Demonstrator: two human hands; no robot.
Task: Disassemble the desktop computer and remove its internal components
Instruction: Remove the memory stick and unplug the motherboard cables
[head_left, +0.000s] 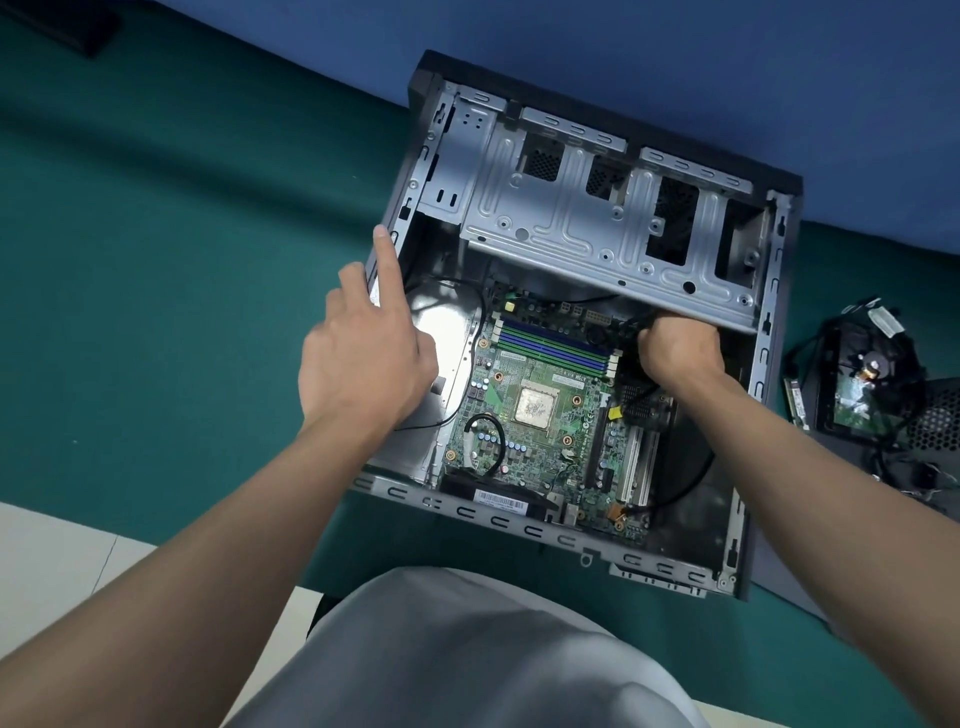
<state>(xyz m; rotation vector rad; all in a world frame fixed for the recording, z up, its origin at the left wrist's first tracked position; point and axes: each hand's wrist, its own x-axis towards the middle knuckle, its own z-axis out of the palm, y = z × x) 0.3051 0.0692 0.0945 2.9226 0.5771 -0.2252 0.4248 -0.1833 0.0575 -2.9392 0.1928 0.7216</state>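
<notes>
Hands are apart, one at each side of the open computer case (519, 526), which lies flat on the green worktop (182, 260) straight ahead of the person. The left hand (363, 358) rests at the case's left wall, holding nothing; its index finger (387, 260) is stretched out straight along the wall's top edge, and the other fingers are loosely bent. The right hand (678, 348) is inside the case, its fingers curled into a fist round a black cable (631, 323), just under the near edge of the metal drive cage (571, 223). That cage spans the far half of the case, beyond both hands.

Between the hands lies the green motherboard (543, 462), set in the case floor. Its bare processor (535, 408) sits about midway between the two wrists, and the blue and black memory slots (553, 345) run just left of the right hand. A short loop of black wire (487, 422) stands on the board near the left wrist. A yellow tag (614, 413) shows just below the right hand.

Well to the right of the right hand, outside the case, a heap of removed parts (872, 384) with tangled black leads lies on the worktop, with a memory stick (795, 400) at its left edge. A blue wall (623, 52) rises beyond the case.
</notes>
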